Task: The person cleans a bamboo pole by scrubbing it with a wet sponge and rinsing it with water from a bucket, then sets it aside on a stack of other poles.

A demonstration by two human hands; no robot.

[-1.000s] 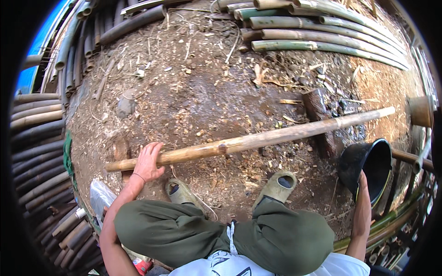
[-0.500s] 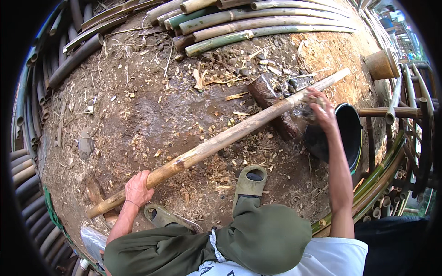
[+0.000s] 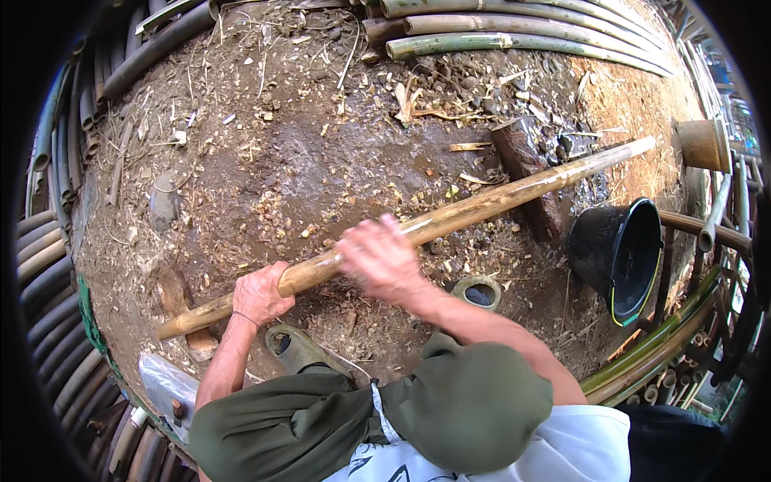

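A long, wet bamboo pole (image 3: 482, 207) slants from the lower left to the upper right in front of me. My left hand (image 3: 261, 296) is wrapped around it near its lower left end. Farther up the pole, my right hand (image 3: 379, 261) is curled over it, smeared by motion. Whatever lies under that palm is hidden. The far part of the pole rests across a dark, wet log (image 3: 544, 221), and its near end lies over a wooden block (image 3: 174, 293).
A black bucket (image 3: 594, 249) tilts on the ground at the right, near a brown pot (image 3: 700, 145). Bamboo poles (image 3: 522, 44) are stacked at the far side, with more at the left (image 3: 48, 265). A clear plastic bag (image 3: 165, 386) lies by my left leg. Wood chips litter the damp soil.
My right hand, which held a greyish wad near the bucket, has come down and left along the pole, close to my left hand. The pole's surface looks wetter. My view has shifted left.
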